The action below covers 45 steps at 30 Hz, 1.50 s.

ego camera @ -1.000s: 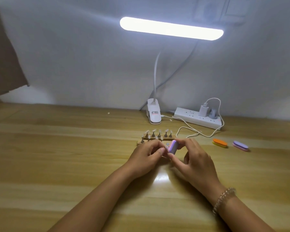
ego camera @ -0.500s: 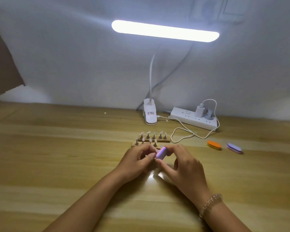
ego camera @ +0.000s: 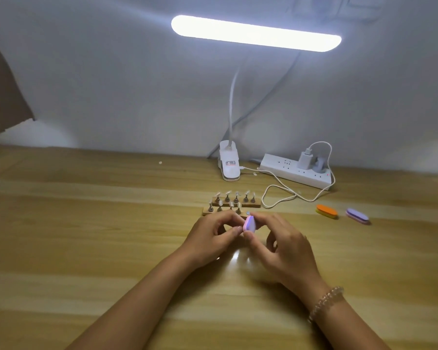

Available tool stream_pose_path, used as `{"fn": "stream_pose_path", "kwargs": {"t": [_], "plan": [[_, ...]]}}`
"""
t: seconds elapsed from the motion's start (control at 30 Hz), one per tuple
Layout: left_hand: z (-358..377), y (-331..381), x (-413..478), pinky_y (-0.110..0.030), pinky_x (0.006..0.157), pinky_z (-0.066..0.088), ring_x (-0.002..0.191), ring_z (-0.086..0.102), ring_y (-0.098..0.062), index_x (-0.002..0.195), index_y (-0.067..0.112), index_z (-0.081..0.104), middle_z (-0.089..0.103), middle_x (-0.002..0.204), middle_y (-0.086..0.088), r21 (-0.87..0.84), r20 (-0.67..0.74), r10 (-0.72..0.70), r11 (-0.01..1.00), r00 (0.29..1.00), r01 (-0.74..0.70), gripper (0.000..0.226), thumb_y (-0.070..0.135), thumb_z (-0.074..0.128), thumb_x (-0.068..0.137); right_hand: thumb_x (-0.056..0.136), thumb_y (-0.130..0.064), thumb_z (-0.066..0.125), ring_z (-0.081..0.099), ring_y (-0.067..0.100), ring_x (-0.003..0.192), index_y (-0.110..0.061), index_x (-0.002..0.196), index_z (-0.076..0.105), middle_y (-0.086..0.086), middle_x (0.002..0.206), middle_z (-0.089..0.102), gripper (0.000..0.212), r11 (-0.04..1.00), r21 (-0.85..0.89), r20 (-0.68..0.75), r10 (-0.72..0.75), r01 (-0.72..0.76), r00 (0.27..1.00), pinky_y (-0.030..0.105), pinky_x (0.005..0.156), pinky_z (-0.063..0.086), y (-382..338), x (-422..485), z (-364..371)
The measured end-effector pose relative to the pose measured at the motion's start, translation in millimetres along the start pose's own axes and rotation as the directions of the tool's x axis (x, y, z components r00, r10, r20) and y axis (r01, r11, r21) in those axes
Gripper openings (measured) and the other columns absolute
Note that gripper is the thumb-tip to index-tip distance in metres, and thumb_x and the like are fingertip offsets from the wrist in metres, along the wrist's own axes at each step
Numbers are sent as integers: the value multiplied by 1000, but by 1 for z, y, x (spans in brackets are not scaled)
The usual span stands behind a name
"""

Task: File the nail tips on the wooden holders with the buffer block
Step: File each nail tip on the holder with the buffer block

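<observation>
Head camera looks down on a wooden table [ego camera: 86, 248]. Right hand [ego camera: 285, 250] pinches a pink and purple buffer block [ego camera: 250, 224] between thumb and fingertips, just in front of 2 wooden holders [ego camera: 255, 204] carrying upright nail tips [ego camera: 227, 192]. Left hand [ego camera: 209, 238] has curled fingers, thumb and forefinger meeting beside the block; whether they hold anything cannot be told. An orange buffer [ego camera: 326, 211] and a purple buffer [ego camera: 357, 215] lie near each other, well off to the right.
</observation>
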<state>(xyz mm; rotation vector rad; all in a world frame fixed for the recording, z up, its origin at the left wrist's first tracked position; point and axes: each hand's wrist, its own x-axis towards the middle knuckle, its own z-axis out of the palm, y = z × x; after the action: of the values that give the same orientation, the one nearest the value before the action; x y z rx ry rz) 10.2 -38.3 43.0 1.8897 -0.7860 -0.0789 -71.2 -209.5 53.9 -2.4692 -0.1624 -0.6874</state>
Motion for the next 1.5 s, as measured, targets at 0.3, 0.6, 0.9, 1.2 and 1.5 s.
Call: {"fn": "stream_pose_path", "kwargs": {"t": [0.3, 0.6, 0.9, 1.2, 1.5], "plan": [[3, 2, -4, -11, 61, 37, 61, 56, 9, 90, 32, 70, 70, 87, 19, 78, 4, 11, 997, 1000, -11, 11, 21, 68, 90, 85, -43, 68, 55, 8, 58, -31, 114, 64, -18, 99, 60, 32, 998, -10, 19, 61, -61, 998, 38, 58, 52, 0, -5, -8], [4, -1, -3, -17, 57, 37, 55, 56, 6, 84, 30, 71, 69, 79, 18, 78, -19, 5, 997, 1000, -4, 8, 22, 72, 86, 81, -45, 72, 52, 1, 60, -33, 99, 62, -18, 92, 59, 23, 996, 4, -16, 95, -94, 995, 29, 59, 48, 3, -2, -3], [3, -2, 1, -22, 59, 41, 57, 56, 2, 87, 28, 73, 71, 82, 14, 34, 0, -5, 999, 1000, 5, 5, 27, 69, 84, 79, -54, 68, 50, 0, 62, -33, 97, 61, -19, 89, 57, 28, 999, -19, 7, 50, -50, 999, 21, 56, 43, 5, -1, -1], [3, 2, 3, -19, 56, 40, 54, 53, 6, 89, 32, 70, 72, 87, 15, 18, -18, 1, 1000, 1000, 0, 17, 16, 67, 91, 79, -39, 76, 52, 12, 56, -31, 101, 62, -17, 92, 60, 26, 994, 72, -16, 79, -77, 997, 25, 57, 45, 2, -3, -2], [3, -1, 3, -10, 57, 34, 57, 51, 9, 91, 24, 77, 72, 82, 15, 17, -20, 13, 1000, 1000, -13, 12, 14, 72, 88, 75, -49, 72, 49, 3, 61, -31, 94, 57, -17, 87, 55, 31, 997, -5, -57, 77, -77, 995, 30, 56, 46, 4, 0, -2]]}}
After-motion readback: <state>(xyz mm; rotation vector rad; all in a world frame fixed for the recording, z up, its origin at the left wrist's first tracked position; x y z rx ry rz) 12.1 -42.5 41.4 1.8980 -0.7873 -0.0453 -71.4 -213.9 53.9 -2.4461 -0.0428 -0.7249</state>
